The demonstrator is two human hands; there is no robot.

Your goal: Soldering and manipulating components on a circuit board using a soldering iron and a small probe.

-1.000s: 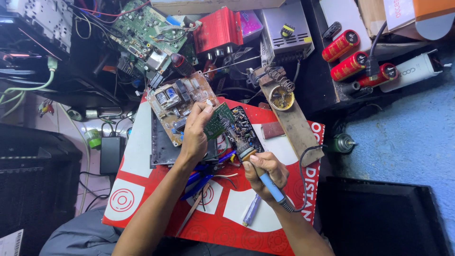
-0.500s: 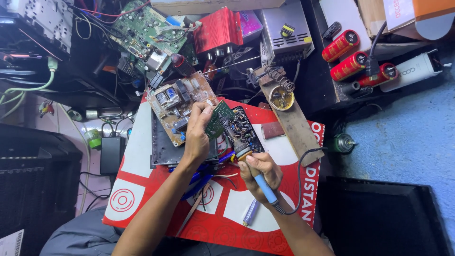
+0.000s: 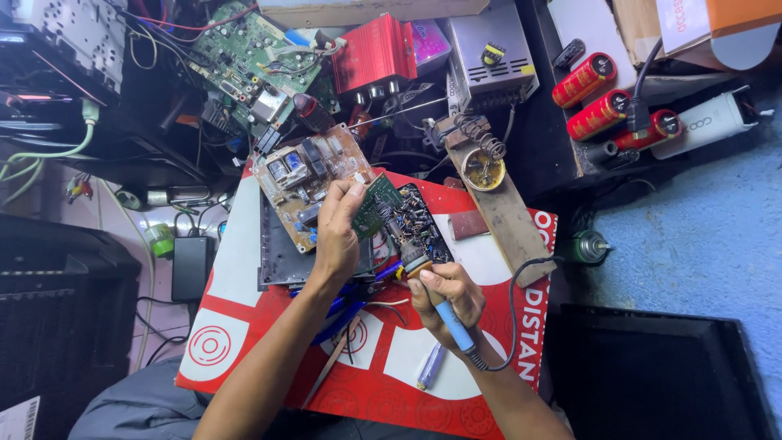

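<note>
Head view, single entry. Left hand [image 3: 336, 236]: fingers curled closed around the edge of a small green circuit board [image 3: 376, 205], which it held tilted above the red-and-white board [image 3: 391, 358] serving as work surface. Right hand [image 3: 446, 295]: fingers closed in a pen grip on a blue-handled soldering iron [image 3: 432, 293], tip pointed up at the green board's component side; whether the tip touched a joint could not be told. Judged good practice: keep the board braced steady, bring only the tip to the one joint, and hold the iron's black cord [image 3: 515, 310] away from the wrist. Adjacent: a tan circuit board [image 3: 305, 175] just beside the left hand, resting on a dark metal tray [image 3: 281, 253]; a wooden iron stand with coil [image 3: 489, 183]; three red capacitors [image 3: 615, 102] well apart. Obstruction: crowded components and loose wires hemmed in the working spot.
</note>
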